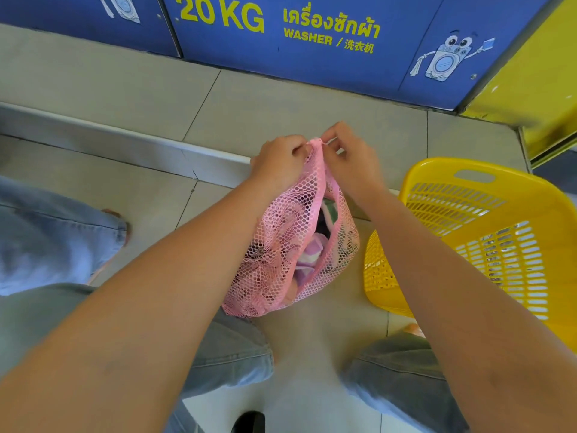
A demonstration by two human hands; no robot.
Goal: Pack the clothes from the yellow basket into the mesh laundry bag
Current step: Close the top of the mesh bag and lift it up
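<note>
A pink mesh laundry bag (274,254) hangs above the tiled floor in the middle of the view, bulging with clothes (307,256) in purple, white and green that show through a long slit. My left hand (281,162) pinches the bag's top end from the left. My right hand (349,160) pinches the same top end from the right, fingertips touching the fabric. The yellow basket (468,232) lies tipped on its side to the right of the bag; no clothes show inside it.
Blue washer panels (312,42) marked 20 KG run along the far side above a metal floor strip (125,145). A person's jeans leg (46,232) stands at the left. My own knees (399,382) are below the bag.
</note>
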